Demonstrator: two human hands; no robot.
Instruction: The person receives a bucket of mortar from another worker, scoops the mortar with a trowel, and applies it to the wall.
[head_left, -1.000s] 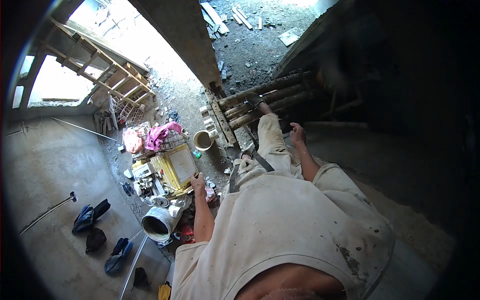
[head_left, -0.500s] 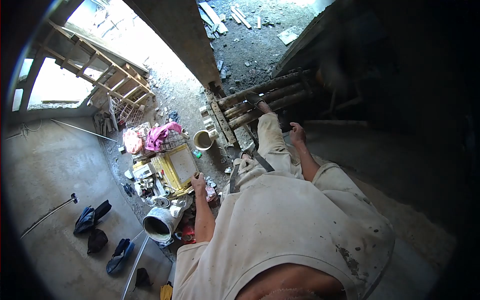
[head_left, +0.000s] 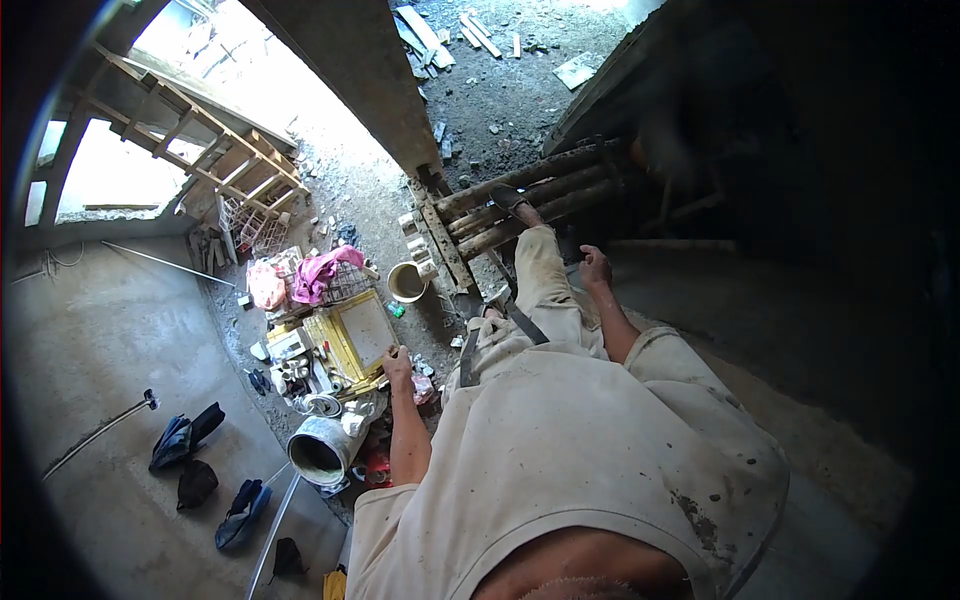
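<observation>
My left hand (head_left: 398,366) hangs at my side with its fingers curled in, and nothing shows in it. Below it, apart from it as far as I can tell, lie a yellow-edged board (head_left: 366,335) and a heap of small items. My right hand (head_left: 595,268) is out on the other side, loosely bent with a finger pointing outward; I see nothing in it. It is nearest to my trouser leg (head_left: 545,270) and the thick poles (head_left: 560,205) of a low frame. One shoe (head_left: 510,200) is over these poles.
A bucket (head_left: 407,282) stands on the rubble floor beyond the board. Another white bucket (head_left: 318,453) lies tipped at the lower left. A pink cloth (head_left: 327,273) covers a wire crate. A wooden ladder (head_left: 190,140) leans at the upper left; a concrete pillar (head_left: 350,70) rises ahead.
The view has shifted very slightly. Both hands and the things around them are almost exactly where they were.
</observation>
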